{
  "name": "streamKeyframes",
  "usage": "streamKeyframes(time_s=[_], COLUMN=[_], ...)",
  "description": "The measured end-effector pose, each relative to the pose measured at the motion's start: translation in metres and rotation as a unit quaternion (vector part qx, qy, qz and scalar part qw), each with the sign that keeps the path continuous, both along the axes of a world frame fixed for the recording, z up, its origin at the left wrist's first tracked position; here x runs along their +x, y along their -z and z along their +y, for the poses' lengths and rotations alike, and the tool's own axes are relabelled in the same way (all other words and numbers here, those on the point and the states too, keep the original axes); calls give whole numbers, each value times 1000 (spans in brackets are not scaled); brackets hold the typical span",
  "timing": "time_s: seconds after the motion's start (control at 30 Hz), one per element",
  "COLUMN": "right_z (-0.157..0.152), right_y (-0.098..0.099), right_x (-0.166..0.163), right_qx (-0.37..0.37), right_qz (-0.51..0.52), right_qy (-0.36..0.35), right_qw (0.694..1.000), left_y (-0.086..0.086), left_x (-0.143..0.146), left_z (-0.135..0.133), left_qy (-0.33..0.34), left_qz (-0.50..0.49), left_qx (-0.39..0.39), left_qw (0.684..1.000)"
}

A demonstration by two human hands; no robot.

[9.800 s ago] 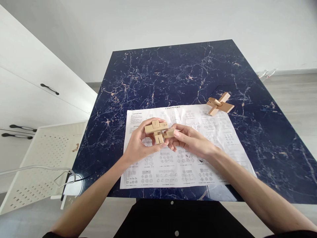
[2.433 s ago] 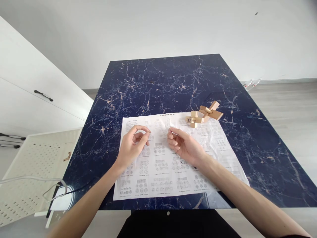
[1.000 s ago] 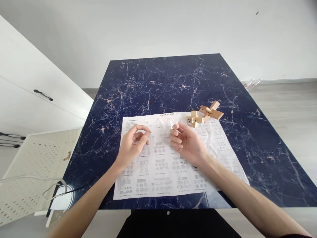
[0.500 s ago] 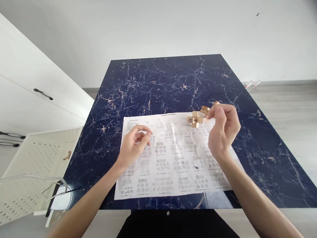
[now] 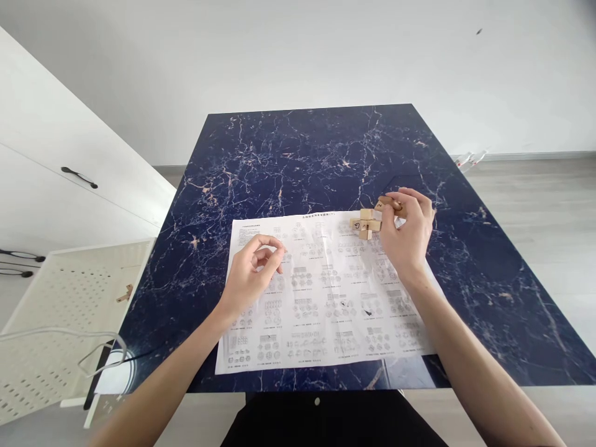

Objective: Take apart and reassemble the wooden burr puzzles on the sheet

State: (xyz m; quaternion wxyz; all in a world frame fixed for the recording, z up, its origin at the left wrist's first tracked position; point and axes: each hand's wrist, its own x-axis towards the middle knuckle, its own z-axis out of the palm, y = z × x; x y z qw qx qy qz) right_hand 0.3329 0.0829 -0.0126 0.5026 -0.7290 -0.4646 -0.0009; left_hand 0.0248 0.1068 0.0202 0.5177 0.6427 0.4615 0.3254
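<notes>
A printed sheet (image 5: 307, 347) full of small diagrams lies creased on the table. My left hand (image 5: 256, 261) rests over its upper left part, fingers loosely curled and the thumb tip meeting the index finger; nothing shows between them. At the sheet's upper right edge sits a cross-shaped wooden burr puzzle (image 5: 365, 225) with letters on its blocks. Just right of it, my right hand (image 5: 412, 230) has its fingers closed around a notched wooden puzzle piece (image 5: 382, 203) with a dark mark. Another bit of wood shows behind the fingers, mostly hidden.
The dark blue marbled table (image 5: 298, 161) reaches toward a white wall. On the left stand a white cabinet (image 5: 56, 143) and a perforated cream board (image 5: 69, 310) with a small wooden piece (image 5: 125, 293) on it. A pale cable (image 5: 69, 332) runs near a white round object (image 5: 116, 372).
My right hand has moved slightly left and turned lower over the wooden pieces, its fingers now around one beside the cross-shaped puzzle. My left hand has stayed put.
</notes>
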Motion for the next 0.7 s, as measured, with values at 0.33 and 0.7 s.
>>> streamKeyframes(time_s=[0.33, 0.7], right_z=[3, 5], right_y=[2, -3], right_x=[12, 18], right_qx=[-16, 122], right_qz=[-33, -69], right_qy=[21, 55], right_qw=[999, 989], left_y=[0, 0], left_x=[1, 2], left_z=[-1, -1], left_qy=[5, 6], left_qz=[-3, -3], left_qx=[2, 4], left_qw=[1000, 1000])
